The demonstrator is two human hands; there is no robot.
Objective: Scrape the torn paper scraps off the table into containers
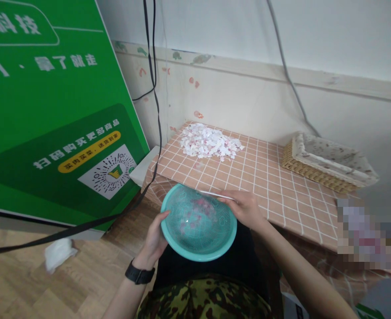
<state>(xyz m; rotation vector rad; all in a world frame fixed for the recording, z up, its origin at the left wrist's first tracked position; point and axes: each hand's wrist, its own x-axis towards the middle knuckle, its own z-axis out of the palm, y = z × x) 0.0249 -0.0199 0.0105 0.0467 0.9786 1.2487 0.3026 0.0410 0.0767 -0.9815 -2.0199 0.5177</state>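
A turquoise plastic colander [199,253] is held below the near table edge, above my lap. My left hand [156,235] grips its left rim, thumb on top and fingers underneath. Pinkish and pale scraps [202,208] lie on the colander's bottom. My right hand [244,207] is closed on a thin white card [215,194], seen nearly edge-on along the far rim of the colander. What the card is exactly cannot be made out. Beyond it, a loose pile of white and pinkish paper scraps [210,142] is spread on the table.
A brown checked cloth covers the table [265,181]. A cloth-lined wicker basket [328,161] stands at its right back. At the left is a large green panel [59,110]. Black cables [155,110] hang in front of the wall. A white bag [60,254] lies on the floor.
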